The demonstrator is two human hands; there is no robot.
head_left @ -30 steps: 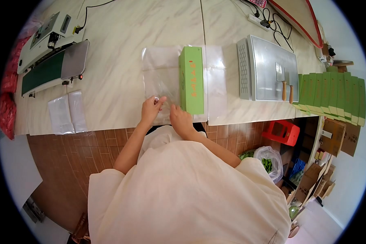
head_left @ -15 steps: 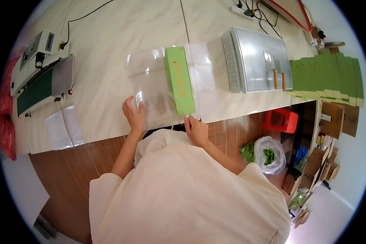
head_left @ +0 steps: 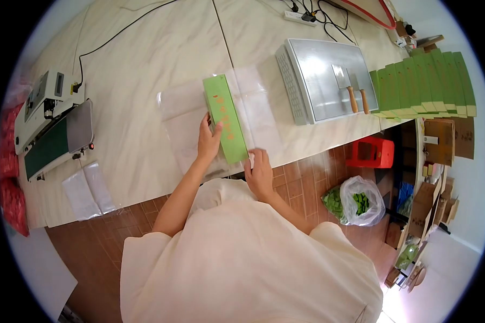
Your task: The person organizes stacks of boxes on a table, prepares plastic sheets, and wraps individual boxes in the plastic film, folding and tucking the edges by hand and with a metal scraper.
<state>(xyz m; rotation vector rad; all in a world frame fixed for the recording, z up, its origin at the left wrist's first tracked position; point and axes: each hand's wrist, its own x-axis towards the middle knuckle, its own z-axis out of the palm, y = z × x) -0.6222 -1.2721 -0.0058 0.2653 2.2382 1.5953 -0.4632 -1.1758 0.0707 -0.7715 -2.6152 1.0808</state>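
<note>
A long green box (head_left: 226, 118) with orange lettering lies tilted on clear plastic sheets or bags (head_left: 186, 121) at the table's front. My left hand (head_left: 209, 138) is on the box's left side, its thumb and fingers apart around that edge. At the lower right corner of the box, my right hand (head_left: 260, 173) has its fingers closed on the edge of the clear plastic. More of the plastic (head_left: 261, 118) spreads out to the right of the box.
A machine with a green belt (head_left: 47, 149) and flat clear bags (head_left: 89, 191) are at left. To the right are a metal case (head_left: 328, 75) with two wooden-handled tools, a row of green boxes (head_left: 425, 86), a red stool (head_left: 370, 152) and a bag of green items (head_left: 362, 202).
My left hand has moved from the plastic onto the box's left side. My right hand stays by the box's near end. The view has turned, so the box appears more tilted.
</note>
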